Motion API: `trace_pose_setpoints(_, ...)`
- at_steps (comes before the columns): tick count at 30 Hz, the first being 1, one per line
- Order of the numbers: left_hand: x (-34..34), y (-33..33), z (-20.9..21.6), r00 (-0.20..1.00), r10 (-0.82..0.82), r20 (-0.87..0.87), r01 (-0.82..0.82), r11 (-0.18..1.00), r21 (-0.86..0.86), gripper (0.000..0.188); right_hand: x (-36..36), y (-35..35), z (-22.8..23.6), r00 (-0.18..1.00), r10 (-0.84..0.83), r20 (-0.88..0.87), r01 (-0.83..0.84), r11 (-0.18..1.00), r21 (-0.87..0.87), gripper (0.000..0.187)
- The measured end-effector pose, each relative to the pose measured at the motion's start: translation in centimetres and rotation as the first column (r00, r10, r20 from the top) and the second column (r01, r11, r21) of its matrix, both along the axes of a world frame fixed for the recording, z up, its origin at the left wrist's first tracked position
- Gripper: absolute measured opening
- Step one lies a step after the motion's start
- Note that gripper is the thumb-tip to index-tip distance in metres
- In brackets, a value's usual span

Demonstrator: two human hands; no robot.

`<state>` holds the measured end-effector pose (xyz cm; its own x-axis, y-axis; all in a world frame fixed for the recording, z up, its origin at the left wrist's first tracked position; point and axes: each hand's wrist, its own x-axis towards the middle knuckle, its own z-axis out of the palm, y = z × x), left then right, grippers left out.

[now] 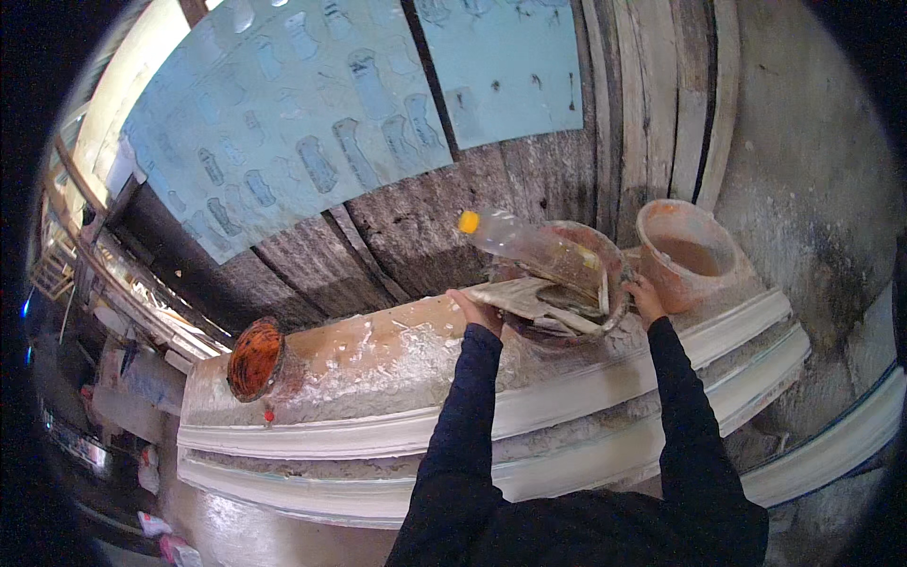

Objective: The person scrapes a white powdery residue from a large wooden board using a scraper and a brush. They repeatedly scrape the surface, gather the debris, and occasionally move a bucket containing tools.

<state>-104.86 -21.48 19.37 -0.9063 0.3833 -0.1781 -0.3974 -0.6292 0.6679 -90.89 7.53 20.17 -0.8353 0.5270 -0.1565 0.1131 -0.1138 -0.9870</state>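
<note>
A round, plaster-caked tub (616, 253) stands on the bench in front of me, tilted a little. Out of it leans a clear plastic bottle (524, 238) with a yellow cap, pointing up to the left. Below the bottle lie pale, stiff flat scraps (518, 299) whose kind I cannot make out. My right hand (646, 300) is closed on the tub's right rim. At the tub's left side, by the pale scraps, my left hand (480, 311) grips it; some of its fingers are hidden.
To the right stands an orange-brown bucket (675, 288) with murky contents. An orange bowl (255, 361) rests on edge at the bench's left end, near a small red object (269, 416). White moulded strips (378, 433) run along the bench front. Behind rises a plank wall (387, 236) with blue sheets (283, 104).
</note>
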Motion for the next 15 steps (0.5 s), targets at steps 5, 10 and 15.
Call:
trace_pose_setpoints(5,1.2,0.0,0.7,0.999,-0.046,-0.021,0.048,0.988,0.147,0.114,-0.1,1.4,-1.8,1.0,0.001,-0.024,-0.001,1.0,0.026,0.028)
trace_pose_setpoints(10,0.3,-3.2,-1.1,0.999,0.02,-0.035,-0.016,0.996,0.089,0.095,0.5,-3.9,0.1,0.999,-0.044,-0.025,0.044,0.999,0.009,0.055)
trace_pose_setpoints(15,11.3,1.1,-1.0,0.975,0.206,-0.087,-0.218,0.959,-0.18,0.07,8.9,-4.8,-6.0,0.896,-0.302,-0.325,0.339,0.939,0.063,0.058)
